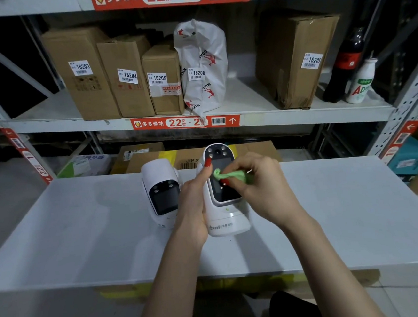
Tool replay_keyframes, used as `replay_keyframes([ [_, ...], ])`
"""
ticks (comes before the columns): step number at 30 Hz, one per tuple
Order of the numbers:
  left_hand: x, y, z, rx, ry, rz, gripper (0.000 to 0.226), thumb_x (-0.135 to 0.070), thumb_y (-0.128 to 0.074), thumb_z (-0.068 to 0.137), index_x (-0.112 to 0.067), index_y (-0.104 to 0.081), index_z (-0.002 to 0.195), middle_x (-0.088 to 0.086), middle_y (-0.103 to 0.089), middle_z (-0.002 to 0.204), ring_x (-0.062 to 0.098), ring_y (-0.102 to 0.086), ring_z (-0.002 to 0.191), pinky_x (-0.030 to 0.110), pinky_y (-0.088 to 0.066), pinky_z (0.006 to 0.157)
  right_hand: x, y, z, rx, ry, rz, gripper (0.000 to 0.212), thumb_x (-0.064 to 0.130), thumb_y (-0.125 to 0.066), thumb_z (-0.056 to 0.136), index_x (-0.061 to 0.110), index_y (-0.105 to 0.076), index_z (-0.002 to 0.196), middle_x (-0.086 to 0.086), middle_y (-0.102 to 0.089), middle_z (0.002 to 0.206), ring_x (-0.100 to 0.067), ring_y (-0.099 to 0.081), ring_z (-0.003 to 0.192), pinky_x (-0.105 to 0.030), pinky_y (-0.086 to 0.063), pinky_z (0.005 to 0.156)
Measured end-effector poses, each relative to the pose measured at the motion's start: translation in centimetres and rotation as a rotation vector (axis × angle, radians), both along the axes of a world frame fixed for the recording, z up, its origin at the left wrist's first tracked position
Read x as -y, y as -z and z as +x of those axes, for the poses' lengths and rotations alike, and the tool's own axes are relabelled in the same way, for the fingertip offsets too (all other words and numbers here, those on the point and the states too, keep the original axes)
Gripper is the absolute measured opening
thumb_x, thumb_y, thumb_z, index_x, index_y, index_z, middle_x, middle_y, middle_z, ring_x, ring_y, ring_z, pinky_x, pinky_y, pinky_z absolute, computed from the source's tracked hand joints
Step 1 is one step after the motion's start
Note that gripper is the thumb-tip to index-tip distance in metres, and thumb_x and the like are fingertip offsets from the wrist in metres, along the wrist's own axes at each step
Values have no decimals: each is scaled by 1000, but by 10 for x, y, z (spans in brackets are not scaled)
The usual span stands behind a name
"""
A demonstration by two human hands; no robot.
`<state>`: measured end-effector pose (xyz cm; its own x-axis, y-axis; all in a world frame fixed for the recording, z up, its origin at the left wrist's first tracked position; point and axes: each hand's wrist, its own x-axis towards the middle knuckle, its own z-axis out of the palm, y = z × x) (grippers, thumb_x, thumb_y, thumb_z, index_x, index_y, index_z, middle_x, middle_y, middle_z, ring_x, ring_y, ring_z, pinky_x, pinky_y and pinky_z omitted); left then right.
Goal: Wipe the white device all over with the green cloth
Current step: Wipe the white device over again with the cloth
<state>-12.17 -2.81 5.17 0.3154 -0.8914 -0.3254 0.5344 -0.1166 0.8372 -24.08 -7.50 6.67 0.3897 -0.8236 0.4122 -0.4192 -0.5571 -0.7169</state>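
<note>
A white device (pixel 227 217) with a dark screen and lenses at its top stands upright on the white table (pixel 83 232). My left hand (pixel 194 200) grips its left side, thumb resting near the top. My right hand (pixel 261 186) pinches a small bunched green cloth (pixel 229 175) against the upper part of the dark screen. A second white device (pixel 161 187) of the same kind lies tilted on the table just left of my left hand.
Behind the table rises a metal shelf rack (pixel 300 118) with labelled cardboard boxes (pixel 130 76), a white parcel bag (pixel 203 65), a dark cola bottle (pixel 344 65) and a white drink bottle (pixel 360 82). More boxes (pixel 252 149) sit low behind the table's far edge.
</note>
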Motion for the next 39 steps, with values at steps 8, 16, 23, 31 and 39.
replay_keyframes([
  [8, 3, 0, -2, 10, 32, 2, 20, -33, -66, 90, -14, -72, 89, 7, -75, 78, 21, -71, 65, 28, -56, 62, 5, 1, -2, 65, 148, -76, 16, 1, -69, 81, 12, -75, 91, -3, -66, 93, -15, -60, 84, -21, -46, 73],
  [16, 3, 4, 2, 77, 1, 13, 25, -33, -68, 88, -11, -73, 97, 15, -74, 95, 27, -71, 78, 36, -57, 73, 2, 0, -3, 13, 16, 48, 15, 4, -70, 81, 16, -75, 87, 3, -67, 87, -13, -61, 80, -18, -46, 69],
  [23, 3, 4, 1, 38, 40, 39, 41, -34, -69, 87, -5, -68, 116, 15, -75, 104, 25, -72, 78, 28, -58, 59, 11, 3, -10, 79, 203, -104, 14, 2, -68, 82, 14, -72, 89, -2, -67, 94, -18, -63, 85, -27, -49, 76],
  [31, 6, 5, 2, 5, 16, 17, 31, -33, -65, 90, -5, -70, 103, 14, -71, 87, 25, -68, 68, 28, -58, 56, -4, 1, -10, -85, -104, 128, 19, 3, -70, 80, 20, -75, 86, 7, -66, 83, -5, -59, 75, -11, -42, 64],
  [39, 9, 7, 3, -27, -21, 33, 34, -38, -66, 89, -9, -70, 107, 14, -74, 97, 28, -71, 79, 33, -59, 65, 0, 6, -12, 5, 142, -20, 9, 9, -72, 82, 18, -69, 81, -1, -61, 80, -11, -52, 71, -21, -39, 62],
])
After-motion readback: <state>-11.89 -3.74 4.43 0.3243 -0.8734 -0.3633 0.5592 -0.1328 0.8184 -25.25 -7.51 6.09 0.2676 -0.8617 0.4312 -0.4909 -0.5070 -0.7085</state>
